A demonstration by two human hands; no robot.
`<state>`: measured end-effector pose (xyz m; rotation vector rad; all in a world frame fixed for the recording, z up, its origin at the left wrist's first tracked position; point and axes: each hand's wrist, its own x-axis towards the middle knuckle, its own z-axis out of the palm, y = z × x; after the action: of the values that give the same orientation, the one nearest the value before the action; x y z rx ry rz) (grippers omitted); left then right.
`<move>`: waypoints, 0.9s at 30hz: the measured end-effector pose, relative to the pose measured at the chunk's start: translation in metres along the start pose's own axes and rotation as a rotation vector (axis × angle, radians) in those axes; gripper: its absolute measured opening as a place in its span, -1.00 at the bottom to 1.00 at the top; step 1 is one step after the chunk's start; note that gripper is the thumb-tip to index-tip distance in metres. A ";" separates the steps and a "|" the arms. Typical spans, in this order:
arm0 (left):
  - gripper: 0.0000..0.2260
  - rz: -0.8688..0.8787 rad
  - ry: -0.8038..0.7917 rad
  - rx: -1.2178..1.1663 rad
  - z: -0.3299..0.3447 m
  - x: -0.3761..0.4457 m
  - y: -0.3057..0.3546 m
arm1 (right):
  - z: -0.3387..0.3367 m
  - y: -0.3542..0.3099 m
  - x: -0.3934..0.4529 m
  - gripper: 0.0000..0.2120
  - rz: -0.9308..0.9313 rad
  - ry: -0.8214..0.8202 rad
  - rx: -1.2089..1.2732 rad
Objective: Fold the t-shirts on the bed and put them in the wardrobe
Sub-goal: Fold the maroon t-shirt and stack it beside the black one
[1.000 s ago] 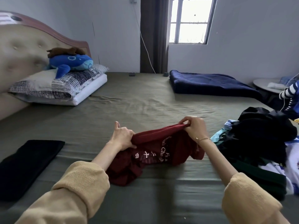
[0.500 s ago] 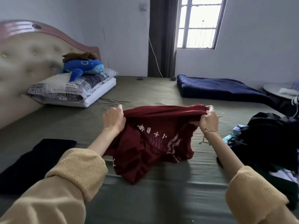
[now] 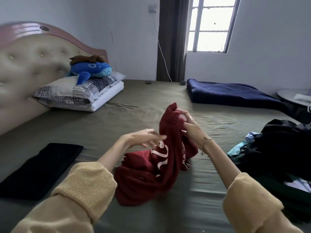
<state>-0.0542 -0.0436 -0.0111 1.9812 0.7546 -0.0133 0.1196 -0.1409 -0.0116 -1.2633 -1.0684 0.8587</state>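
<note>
A dark red t-shirt (image 3: 148, 175) with white print hangs bunched over the olive bed sheet (image 3: 134, 115), its lower part resting on the bed. My right hand (image 3: 188, 125) grips its upper edge and holds it up. My left hand (image 3: 146, 137) is blurred, fingers stretched toward the shirt's middle, touching or nearly touching the cloth. A folded black garment (image 3: 38, 169) lies flat on the bed at the left. A heap of unfolded clothes (image 3: 282, 148), mostly black, sits at the right.
Two pillows (image 3: 80, 93) with a blue plush whale (image 3: 90, 69) lie by the padded headboard (image 3: 33, 64). A navy blanket (image 3: 232, 93) is at the far right of the bed. A small round table (image 3: 292, 96) stands beyond it.
My left hand has let go of the shirt's edge and opened. The shirt, earlier stretched between both hands, now hangs bunched from my right hand alone.
</note>
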 end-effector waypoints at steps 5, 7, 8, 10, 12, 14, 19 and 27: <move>-0.71 0.038 0.111 -0.404 0.009 0.009 0.009 | 0.022 0.016 0.004 -0.67 0.001 -0.201 -0.214; -0.83 -0.003 0.289 -0.518 0.013 0.018 0.006 | 0.023 0.025 0.002 -0.66 -0.028 -0.184 -0.281; -0.85 -0.021 0.357 -0.593 0.014 0.022 0.004 | 0.022 0.029 0.000 -0.66 -0.061 -0.096 -0.353; -0.83 -0.046 0.449 -0.765 0.010 0.027 0.001 | 0.019 0.042 -0.007 -0.67 -0.084 0.108 -0.471; -0.83 -0.046 0.457 -0.874 0.008 0.028 0.002 | 0.016 0.056 -0.017 -0.60 0.047 0.068 -0.451; -0.83 -0.042 0.404 -0.905 0.009 0.029 0.005 | 0.018 0.072 -0.024 -0.41 0.187 -0.088 -0.450; -0.88 0.049 0.478 -0.809 0.014 0.037 0.021 | 0.022 0.094 -0.016 -0.68 0.125 0.108 -0.606; -0.80 0.200 0.774 -1.033 -0.037 0.032 0.039 | 0.001 0.036 0.002 -0.58 -0.040 0.291 -0.751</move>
<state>-0.0194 -0.0106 0.0295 0.9998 0.7879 1.0916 0.1212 -0.1337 -0.0470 -1.9078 -1.2136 0.2084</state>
